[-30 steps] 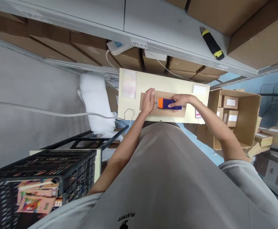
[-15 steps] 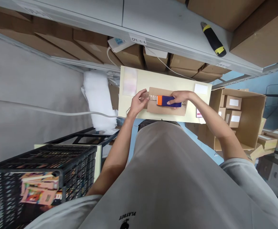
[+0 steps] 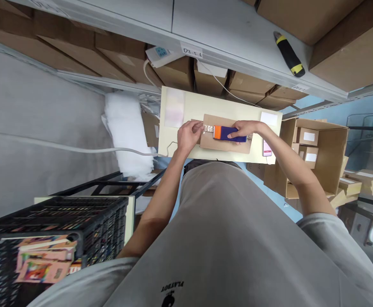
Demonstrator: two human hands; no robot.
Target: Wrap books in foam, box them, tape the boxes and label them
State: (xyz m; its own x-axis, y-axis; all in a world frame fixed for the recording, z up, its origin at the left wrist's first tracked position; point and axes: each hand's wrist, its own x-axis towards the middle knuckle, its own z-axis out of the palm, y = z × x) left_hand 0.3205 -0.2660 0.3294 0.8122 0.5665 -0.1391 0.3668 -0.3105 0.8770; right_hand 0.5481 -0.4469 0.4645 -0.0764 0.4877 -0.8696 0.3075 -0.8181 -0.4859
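A flat brown cardboard box (image 3: 221,146) lies on the cream tabletop in front of me. A strip of clear packing tape (image 3: 208,128) runs along its top toward the left end. My right hand (image 3: 242,129) is wrapped round a navy and orange tape dispenser (image 3: 225,133), which rests over the box with its orange end to the left. At the box's left end, my left hand (image 3: 189,135) is closed, fingertips and thumb pressed together at the box edge beside the tape. Its fingers partly hide that end and the tape's tip.
On the table (image 3: 173,140) are a phone (image 3: 267,148) at the right and a white label sheet (image 3: 269,118). A utility knife (image 3: 289,54) lies on the grey shelf (image 3: 218,25) above. A black crate (image 3: 106,230) stands lower left, an open carton (image 3: 329,157) of small boxes right.
My left hand's fingers have drawn together at the box's left end. The box and tape dispenser appear slightly further right; the camera view has also shifted a little.
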